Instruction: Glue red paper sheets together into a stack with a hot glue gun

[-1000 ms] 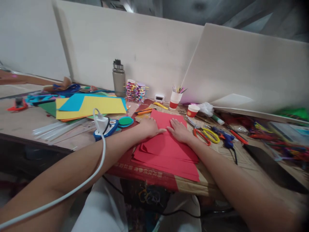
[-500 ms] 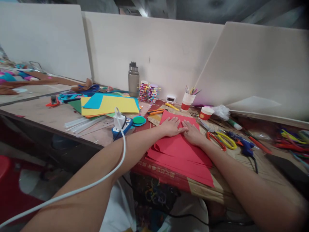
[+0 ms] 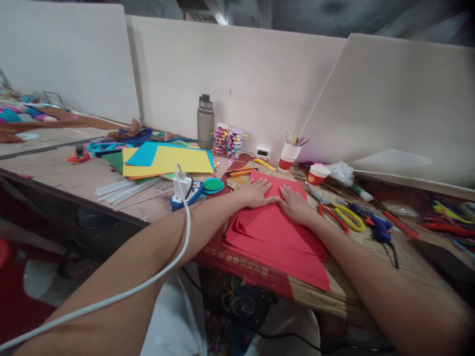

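Both of my hands lie flat on a stack of red paper sheets (image 3: 282, 237) in the middle of the table. My left hand (image 3: 256, 193) presses the sheets' far left part with its fingers stretched out. My right hand (image 3: 297, 203) rests beside it, fingers spread, its thumb close to the left hand's fingertips. Neither hand holds anything. The red sheets sit on a flattened cardboard box (image 3: 308, 294) with red print along its front edge.
A white charger and cable (image 3: 180, 185) crosses my left forearm. Yellow and blue paper sheets (image 3: 166, 160) lie at left, a grey bottle (image 3: 205, 122) behind them. Red and yellow scissors (image 3: 343, 217), a blue glue gun (image 3: 376, 225) and paper cups (image 3: 317, 174) stand to the right.
My hands have drawn closer together on the red paper since a second ago. The camera view has swung left, then settled; in the last half second little has changed.
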Motion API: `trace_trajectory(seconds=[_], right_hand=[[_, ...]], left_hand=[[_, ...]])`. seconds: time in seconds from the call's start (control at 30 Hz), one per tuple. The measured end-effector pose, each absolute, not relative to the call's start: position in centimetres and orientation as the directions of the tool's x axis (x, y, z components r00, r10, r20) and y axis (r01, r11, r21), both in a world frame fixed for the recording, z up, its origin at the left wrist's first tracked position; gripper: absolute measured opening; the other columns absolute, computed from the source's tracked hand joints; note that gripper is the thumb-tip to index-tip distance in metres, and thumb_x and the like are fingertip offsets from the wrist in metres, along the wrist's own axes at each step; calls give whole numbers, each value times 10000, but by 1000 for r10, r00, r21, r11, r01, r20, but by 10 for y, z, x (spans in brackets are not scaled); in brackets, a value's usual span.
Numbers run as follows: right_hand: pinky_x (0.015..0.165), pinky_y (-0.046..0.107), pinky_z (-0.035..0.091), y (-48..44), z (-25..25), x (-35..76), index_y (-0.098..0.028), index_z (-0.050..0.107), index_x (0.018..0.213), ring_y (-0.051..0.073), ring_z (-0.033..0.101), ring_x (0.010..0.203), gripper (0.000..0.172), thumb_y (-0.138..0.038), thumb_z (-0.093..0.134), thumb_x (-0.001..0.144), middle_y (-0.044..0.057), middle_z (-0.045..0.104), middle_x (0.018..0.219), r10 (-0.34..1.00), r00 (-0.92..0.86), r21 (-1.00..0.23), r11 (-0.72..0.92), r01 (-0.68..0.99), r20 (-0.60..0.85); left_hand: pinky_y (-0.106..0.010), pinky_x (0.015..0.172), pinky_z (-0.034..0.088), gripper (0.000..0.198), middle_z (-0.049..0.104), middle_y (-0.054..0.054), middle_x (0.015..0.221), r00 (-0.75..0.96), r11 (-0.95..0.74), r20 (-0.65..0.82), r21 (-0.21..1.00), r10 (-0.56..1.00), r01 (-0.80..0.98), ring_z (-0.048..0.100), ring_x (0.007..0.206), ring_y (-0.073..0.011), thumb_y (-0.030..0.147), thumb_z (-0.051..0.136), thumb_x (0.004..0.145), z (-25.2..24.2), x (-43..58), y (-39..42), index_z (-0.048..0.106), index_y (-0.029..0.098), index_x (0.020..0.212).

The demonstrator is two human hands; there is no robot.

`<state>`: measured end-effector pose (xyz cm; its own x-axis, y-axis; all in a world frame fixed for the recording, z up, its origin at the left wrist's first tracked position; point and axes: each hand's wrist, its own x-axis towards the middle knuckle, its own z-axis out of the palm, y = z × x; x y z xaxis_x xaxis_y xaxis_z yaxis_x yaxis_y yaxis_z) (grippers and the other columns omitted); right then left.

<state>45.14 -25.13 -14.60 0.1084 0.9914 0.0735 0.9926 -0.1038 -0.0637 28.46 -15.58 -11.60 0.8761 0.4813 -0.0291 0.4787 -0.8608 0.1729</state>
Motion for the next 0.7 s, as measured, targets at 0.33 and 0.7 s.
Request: trace_trajectory(seconds=[0.33, 0.7], right_hand=[[1141, 444, 169, -251, -138, 447, -20, 246, 1468, 273, 159, 1428, 670, -448, 211, 954, 179, 196, 1544, 991, 127, -88, -124, 988, 29], [1101, 472, 249, -261, -127, 445, -38, 306, 1439, 283, 212, 1414, 609, -414, 274, 962, 212, 241, 1522, 995, 97, -100, -93, 991, 38]], left_hand=[[-465, 1150, 118, 911, 202, -124, 1549, 878, -867, -33, 138, 478, 478, 152, 1439, -248, 745, 160, 833, -111, 286, -156, 248, 110, 1481], [-456, 1149, 115, 953, 200, -130, 1550, 877, -866, -36, 144, 479, 479, 146, 1439, -266, 785, 171, 799, -111, 287, -152, 250, 129, 1485]])
